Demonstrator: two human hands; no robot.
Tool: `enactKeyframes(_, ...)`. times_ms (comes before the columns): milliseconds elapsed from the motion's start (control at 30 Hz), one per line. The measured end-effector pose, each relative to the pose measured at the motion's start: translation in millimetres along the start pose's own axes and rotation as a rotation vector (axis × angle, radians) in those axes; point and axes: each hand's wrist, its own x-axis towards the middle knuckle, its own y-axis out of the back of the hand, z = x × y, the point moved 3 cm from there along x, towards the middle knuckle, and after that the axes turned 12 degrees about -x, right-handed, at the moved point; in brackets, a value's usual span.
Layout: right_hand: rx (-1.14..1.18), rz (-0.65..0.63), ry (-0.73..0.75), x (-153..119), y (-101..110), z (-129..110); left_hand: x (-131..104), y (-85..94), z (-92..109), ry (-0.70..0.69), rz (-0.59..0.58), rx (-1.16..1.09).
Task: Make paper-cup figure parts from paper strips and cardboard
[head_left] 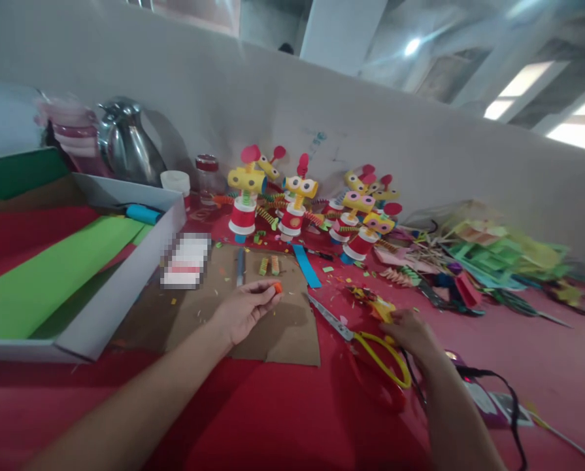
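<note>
1. The left hand (247, 309) pinches a small orange piece (278, 288) between thumb and fingertips, above a brown cardboard sheet (292, 333) on a red tabletop (253, 412).
2. To its right, the right hand (414, 332) curls around the near end of a yellow tool (384, 310), whose far end is too blurred to make out.
3. Between the hands lie scissors (338, 324) with yellow and red handles, their tips near the cardboard's right edge.
4. Beyond the left hand, two small folded paper strips (275, 265) rest side by side on the cardboard; a flat blue strip (306, 267) lies to their right and a narrow grey bar (240, 267) to their left.
5. Farther back, a group of paper figures (243, 216) with yellow heads and red-and-white bodies stands before a pale wall (253, 98).
6. At left, a white box (110, 281) holds red and green paper sheets (57, 268); behind it stand a metal jug (130, 147) and a red-lidded jar (207, 180).
7. At far right, coloured paper (498, 242) lies heaped against the wall, while a black cable (512, 392) curves across the tabletop nearer the right forearm.
</note>
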Motion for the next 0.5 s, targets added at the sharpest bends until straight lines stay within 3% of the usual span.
enactKeyframes(100, 0.126, -0.045, -0.009, -9, 4, -6, 1, 0.0, 0, 0.013, -0.014, -0.032)
enactKeyframes(267, 0.916, -0.175, -0.113, -39, 18, -25, 1, -0.6, 0, 0.025, -0.011, -0.053)
enactKeyframes(367, 1.196, -0.172, -0.166, -60, 28, -43, 0, -1.2, 0, 0.034, -0.006, -0.056)
enactKeyframes(500, 1.388, -0.408, -0.168, -96, 32, -82, -2, -1.9, -1, 0.050, 0.007, -0.040)
